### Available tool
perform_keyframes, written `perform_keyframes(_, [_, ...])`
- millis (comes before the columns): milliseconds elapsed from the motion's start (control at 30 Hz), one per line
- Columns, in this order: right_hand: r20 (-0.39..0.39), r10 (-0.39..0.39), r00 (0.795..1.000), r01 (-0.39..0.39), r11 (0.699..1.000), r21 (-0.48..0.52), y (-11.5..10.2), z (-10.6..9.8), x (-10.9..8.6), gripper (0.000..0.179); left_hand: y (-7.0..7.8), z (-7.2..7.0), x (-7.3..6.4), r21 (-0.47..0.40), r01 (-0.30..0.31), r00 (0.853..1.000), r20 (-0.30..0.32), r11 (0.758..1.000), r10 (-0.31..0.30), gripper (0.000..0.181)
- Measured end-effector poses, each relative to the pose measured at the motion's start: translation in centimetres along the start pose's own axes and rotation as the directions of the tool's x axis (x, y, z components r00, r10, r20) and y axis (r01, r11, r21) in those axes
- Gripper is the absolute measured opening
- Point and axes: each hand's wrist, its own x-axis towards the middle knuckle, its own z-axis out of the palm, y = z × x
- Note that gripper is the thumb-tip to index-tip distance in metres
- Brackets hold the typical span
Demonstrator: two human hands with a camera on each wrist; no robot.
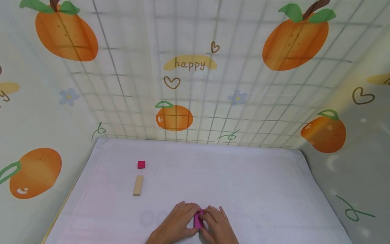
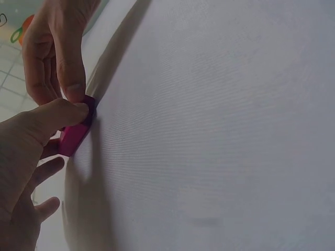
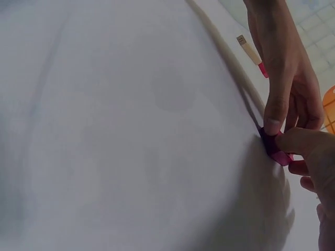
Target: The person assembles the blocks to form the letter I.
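Near the front of the white table, a magenta block (image 1: 198, 220) stands between both hands, its side faces showing darker purple. My left hand (image 1: 181, 221) pinches it from the left, the thumb at its near end and the fingers at its far end. From the right, my right hand (image 1: 220, 223) grips the same block with thumb and fingertips. In the left wrist view the thumbs lie close together on the block (image 2: 73, 139), the outer fingers of the left hand (image 2: 23, 157) spread away from it. Fingers hide parts of the block (image 3: 280, 157) in the right wrist view.
Farther back on the left of the table (image 1: 259, 183) lies a plain wooden block (image 1: 138, 185), long and flat. A small red cube (image 1: 141, 164) sits just behind it. Fabric printed with oranges (image 1: 174, 118) hangs around the back and sides.
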Motion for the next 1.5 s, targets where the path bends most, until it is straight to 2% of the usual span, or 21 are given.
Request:
perform_keyframes(167, [-0.013,-0.003,1.000,0.003,1.000,0.007,0.1,0.1,-0.2,0.037,-0.1,-0.1,-0.2,-0.031,0.032,0.999,0.035,0.999,-0.031,0.058])
perform_keyframes(333, [-0.011,0.008,1.000,-0.008,1.000,0.002,0.0,0.1,-0.2,0.038,-0.6,-0.5,-0.9,-0.035,0.029,1.000,0.006,0.999,-0.029,0.055])
perform_keyframes(433, [0.003,0.039,0.999,-0.039,0.999,-0.002,-0.3,0.0,-0.2,0.037,-1.5,-1.0,-1.4,-0.021,0.054,0.998,-0.020,0.998,-0.055,0.052])
perform_keyframes(567, [0.035,0.092,0.995,-0.092,0.996,-0.007,-0.8,-0.2,-0.1,0.035,-3.5,-2.4,-2.4,0.009,0.133,0.989,-0.070,0.991,-0.132,0.049])
perform_keyframes(667, [0.027,0.099,0.995,-0.099,0.995,-0.004,-0.8,-0.1,-0.2,0.034,-5.3,-4.1,-3.3,0.034,0.212,0.969,-0.136,0.977,-0.206,0.049])
perform_keyframes(767, [-0.005,0.070,0.998,-0.070,0.998,0.005,-0.5,0.2,-0.2,0.034,-7.2,-5.6,-4.8,0.059,0.313,0.934,-0.201,0.948,-0.296,0.050])
perform_keyframes(867, [-0.027,0.047,0.999,-0.047,0.999,0.011,-0.3,0.3,-0.3,0.036,-9.3,-6.7,-6.5,0.087,0.390,0.896,-0.267,0.917,-0.356,0.053])
perform_keyframes(967, [-0.024,0.048,0.999,-0.047,0.999,0.009,-0.4,0.1,-0.1,0.036,-11.3,-7.3,-8.1,0.092,0.430,0.868,-0.315,0.898,-0.384,0.055])
perform_keyframes(1067, [-0.020,0.045,0.999,-0.045,0.999,0.009,-0.4,0.0,0.0,0.036,-12.8,-7.9,-9.4,0.058,0.444,0.854,-0.329,0.894,-0.403,0.056])
perform_keyframes(1167, [-0.018,0.039,0.999,-0.039,0.999,0.015,-0.4,-0.1,0.0,0.036,-13.9,-8.2,-10.1,0.037,0.438,0.860,-0.309,0.898,-0.407,0.057])
perform_keyframes(1333, [-0.023,0.039,0.999,-0.039,0.999,0.016,-0.4,-0.2,0.0,0.036,-14.7,-8.8,-10.1,0.025,0.384,0.886,-0.294,0.923,-0.360,0.057])
perform_keyframes(1500, [-0.041,0.020,0.999,-0.019,1.000,0.013,-0.3,-0.1,0.0,0.036,-14.8,-9.3,-9.7,0.006,0.396,0.892,-0.241,0.918,-0.383,0.050])
